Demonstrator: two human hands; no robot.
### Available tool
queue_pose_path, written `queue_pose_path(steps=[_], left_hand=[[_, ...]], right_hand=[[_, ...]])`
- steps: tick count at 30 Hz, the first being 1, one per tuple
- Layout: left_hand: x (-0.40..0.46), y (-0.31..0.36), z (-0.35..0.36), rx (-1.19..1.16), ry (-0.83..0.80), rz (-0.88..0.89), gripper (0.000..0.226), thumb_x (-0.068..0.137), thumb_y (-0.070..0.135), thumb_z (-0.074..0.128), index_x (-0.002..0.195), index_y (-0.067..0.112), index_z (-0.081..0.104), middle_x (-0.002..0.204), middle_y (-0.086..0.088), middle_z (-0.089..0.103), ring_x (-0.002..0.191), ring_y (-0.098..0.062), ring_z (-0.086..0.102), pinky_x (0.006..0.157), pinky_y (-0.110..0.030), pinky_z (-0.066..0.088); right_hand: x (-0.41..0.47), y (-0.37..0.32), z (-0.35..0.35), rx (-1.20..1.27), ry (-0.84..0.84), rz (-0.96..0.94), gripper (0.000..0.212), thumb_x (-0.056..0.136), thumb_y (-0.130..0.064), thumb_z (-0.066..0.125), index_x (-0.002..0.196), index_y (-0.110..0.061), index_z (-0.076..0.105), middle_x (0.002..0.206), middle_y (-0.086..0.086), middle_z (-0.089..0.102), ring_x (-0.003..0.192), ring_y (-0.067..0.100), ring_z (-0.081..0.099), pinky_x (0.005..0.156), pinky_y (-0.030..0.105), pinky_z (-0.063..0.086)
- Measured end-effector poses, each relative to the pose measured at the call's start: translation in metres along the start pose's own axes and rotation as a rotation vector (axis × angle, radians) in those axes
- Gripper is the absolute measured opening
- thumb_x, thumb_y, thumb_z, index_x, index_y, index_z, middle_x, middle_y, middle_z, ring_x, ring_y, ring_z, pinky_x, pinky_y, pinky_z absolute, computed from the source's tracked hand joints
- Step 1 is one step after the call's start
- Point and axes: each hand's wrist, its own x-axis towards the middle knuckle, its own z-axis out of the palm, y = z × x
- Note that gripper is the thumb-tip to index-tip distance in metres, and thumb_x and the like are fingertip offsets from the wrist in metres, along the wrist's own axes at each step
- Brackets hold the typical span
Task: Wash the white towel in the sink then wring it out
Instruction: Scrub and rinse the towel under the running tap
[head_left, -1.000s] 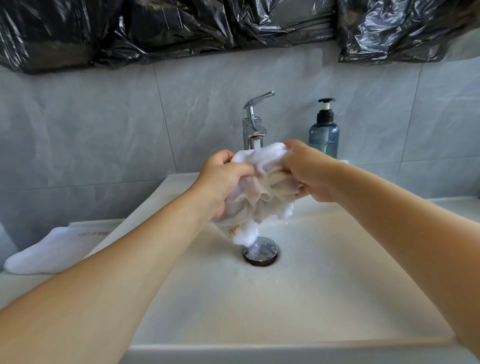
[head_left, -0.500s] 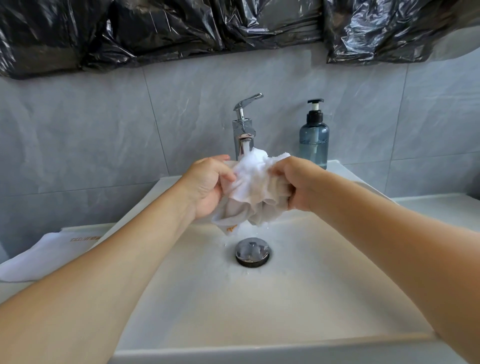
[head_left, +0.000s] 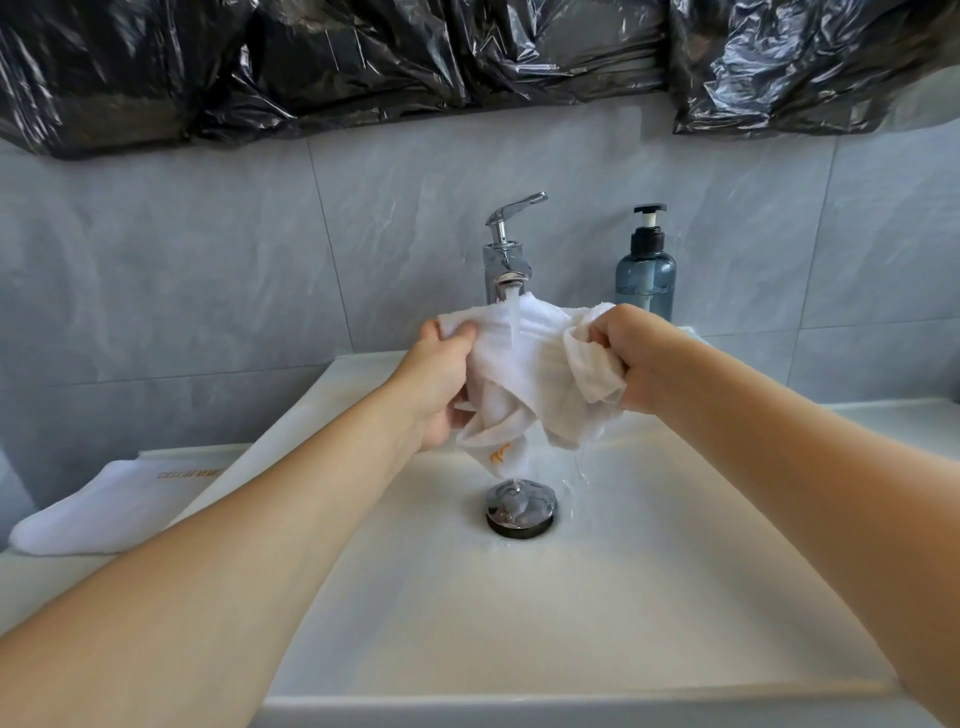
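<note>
Wash step in progress: left hand (head_left: 439, 384) & right hand (head_left: 631, 358) both clenched on white towel (head_left: 530, 374) under running tap (head_left: 506, 270); next, likely twist ends in opposite directions to wring.

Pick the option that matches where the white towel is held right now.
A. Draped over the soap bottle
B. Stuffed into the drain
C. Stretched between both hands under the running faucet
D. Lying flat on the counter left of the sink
C: the left hand and right hand each grip the white towel above the sink, with water from the faucet falling onto it.
</note>
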Motion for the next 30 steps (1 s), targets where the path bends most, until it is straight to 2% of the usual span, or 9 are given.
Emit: queue_pose_path(steps=[2,10,14,16,18,20,23,26,30], left_hand=[[0.004,0.000,-0.003,-0.054,0.083,0.002,0.025,0.106,0.031,0.045,0.128,0.019,0.044,0.100,-0.011,0.062,0.077,-0.027,0.061,0.063,-0.038,0.053],[0.017,0.004,-0.014,-0.166,0.250,-0.011,0.019,0.106,0.035,0.039,0.121,0.026,0.048,0.109,-0.008,0.069,0.084,-0.025,0.068,0.069,-0.041,0.059],[0.021,0.005,-0.018,-0.161,0.290,-0.074,0.035,0.105,0.039,0.040,0.123,0.018,0.062,0.094,-0.007,0.074,0.080,-0.025,0.072,0.059,-0.034,0.056],[0.017,0.007,-0.015,-0.141,0.198,-0.141,0.048,0.102,0.053,0.042,0.117,0.016,0.069,0.085,-0.008,0.076,0.079,-0.024,0.073,0.065,-0.033,0.056],[0.009,0.005,-0.009,-0.074,-0.043,-0.220,0.065,0.092,0.068,0.047,0.116,0.012,0.072,0.101,-0.014,0.076,0.095,-0.029,0.073,0.084,-0.041,0.058],[-0.002,0.002,0.001,0.042,-0.244,-0.222,0.053,0.084,0.055,0.064,0.115,0.013,0.071,0.117,-0.018,0.071,0.106,-0.030,0.069,0.100,-0.047,0.051],[-0.008,0.006,0.002,0.126,-0.152,-0.187,0.009,0.082,0.017,0.063,0.089,0.013,0.068,0.090,-0.015,0.073,0.077,-0.026,0.068,0.080,-0.034,0.055],[-0.003,0.020,-0.012,0.052,-0.001,-0.169,0.021,0.080,0.015,0.056,0.059,0.017,0.053,0.054,-0.003,0.053,0.047,-0.020,0.052,0.055,-0.021,0.040],[-0.001,0.024,-0.020,-0.045,0.124,-0.113,0.015,0.067,0.013,0.057,0.059,0.019,0.046,0.056,0.000,0.043,0.048,-0.019,0.045,0.051,-0.021,0.037]], right_hand=[[-0.001,-0.001,-0.002,-0.047,-0.007,-0.025,0.024,0.079,0.007,0.045,0.066,-0.013,0.044,0.056,-0.002,0.038,0.051,0.013,0.035,0.050,0.019,0.035],[-0.011,-0.002,-0.002,-0.151,-0.081,-0.019,0.026,0.081,0.004,0.038,0.063,-0.016,0.036,0.043,-0.004,0.035,0.046,0.013,0.037,0.059,0.022,0.029],[-0.008,-0.002,0.000,-0.139,-0.057,-0.010,0.021,0.079,0.001,0.038,0.066,-0.015,0.039,0.061,0.001,0.037,0.057,0.017,0.038,0.064,0.026,0.035],[-0.007,0.000,0.000,-0.165,-0.069,-0.005,0.021,0.080,0.000,0.040,0.066,-0.015,0.042,0.061,0.000,0.039,0.057,0.017,0.039,0.063,0.025,0.036],[-0.007,0.003,0.003,-0.232,-0.114,0.008,0.021,0.080,-0.003,0.043,0.063,-0.015,0.047,0.059,0.000,0.043,0.055,0.018,0.042,0.060,0.023,0.037],[-0.007,0.007,0.007,-0.299,-0.130,0.022,0.018,0.079,-0.005,0.046,0.064,-0.015,0.049,0.060,0.001,0.045,0.054,0.019,0.044,0.059,0.022,0.036],[-0.004,0.007,0.003,-0.340,-0.107,-0.014,0.020,0.080,0.001,0.044,0.065,-0.010,0.050,0.053,0.002,0.050,0.044,0.019,0.050,0.049,0.018,0.043],[0.003,-0.001,-0.006,-0.301,-0.022,-0.109,0.026,0.081,0.010,0.040,0.064,-0.009,0.046,0.057,0.001,0.046,0.044,0.018,0.046,0.038,0.014,0.038],[0.010,-0.005,-0.003,-0.216,0.017,-0.163,0.026,0.080,0.010,0.042,0.076,-0.012,0.055,0.072,0.003,0.048,0.060,0.021,0.049,0.045,0.017,0.038]])
